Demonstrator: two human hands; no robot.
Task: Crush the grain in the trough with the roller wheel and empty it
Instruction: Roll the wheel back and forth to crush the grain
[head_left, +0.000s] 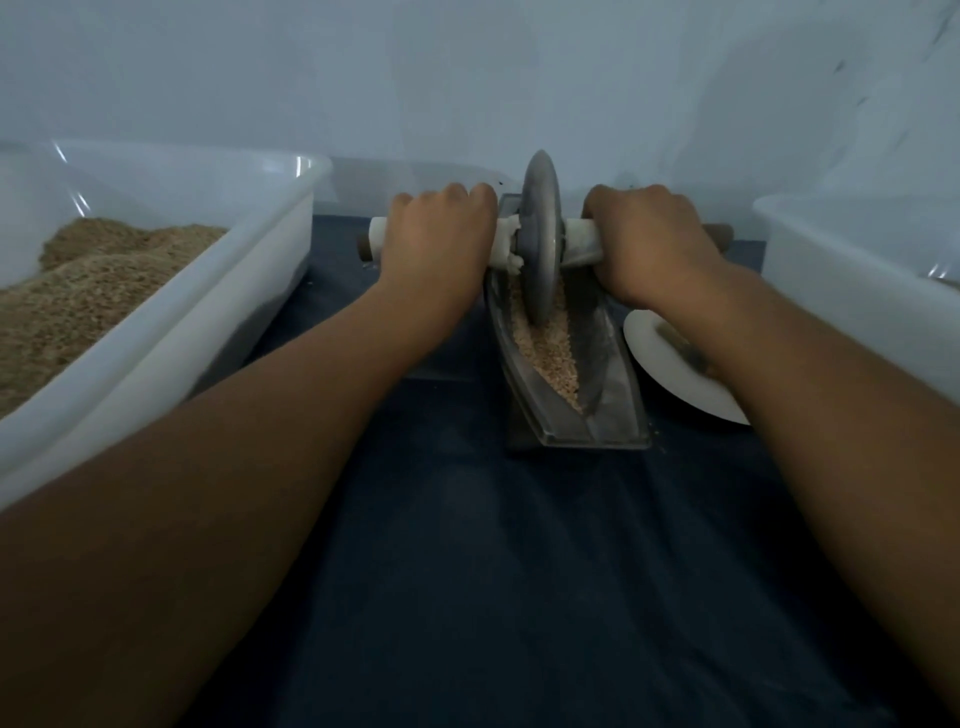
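Dark cloth covers the surface where your left hand (439, 244) and right hand (652, 244) wrap their fingers around the roller wheel (541, 244) axle, pressing it into the trough (608, 364) grain (550, 353).

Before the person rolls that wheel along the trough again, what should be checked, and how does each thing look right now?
1. Left hand grips the axle handle: ok.
2. Right hand grips the other end of the handle: ok.
3. Roller wheel stands upright with its edge down in the trough: ok.
4. Grain lies in the groove under the wheel: ok.
5. Trough sits flat on the dark cloth: ok, though whether it is fixed in place I cannot tell.
6. White plate beside the trough stays out of the wheel's way: cannot tell, the right forearm hides part of it.
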